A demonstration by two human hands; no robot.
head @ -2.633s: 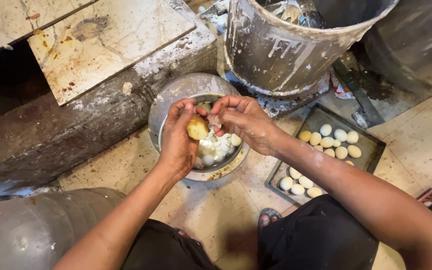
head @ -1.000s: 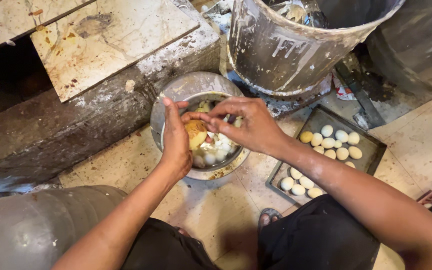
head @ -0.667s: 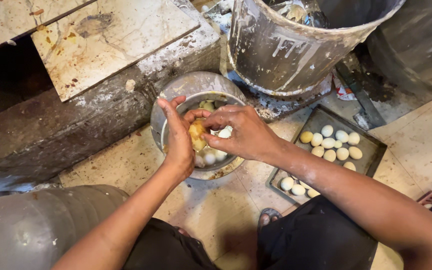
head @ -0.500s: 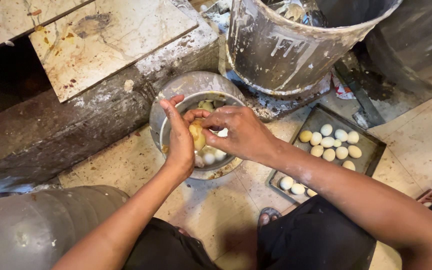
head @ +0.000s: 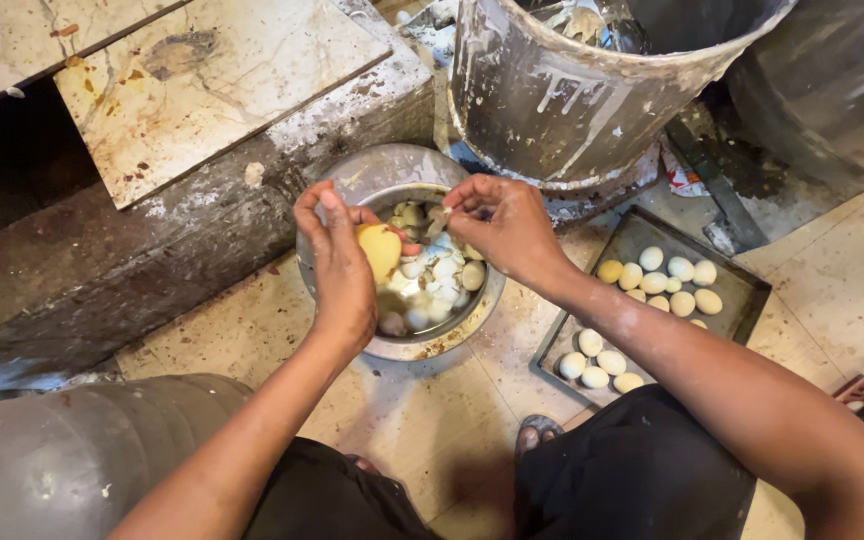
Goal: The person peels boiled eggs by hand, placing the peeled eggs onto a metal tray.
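Head view: the left hand grips a yellow peeled potato over the metal bowl, long axis running 11 to 5 o'clock. The right hand pinches a peel scrap. At 3 o'clock, a tray holds eggs.

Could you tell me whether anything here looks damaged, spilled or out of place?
Yes: the big metal drum behind the bowl has pale streaks run down its side, and the stone slab on the left is stained, its edge chipped and crumbling.
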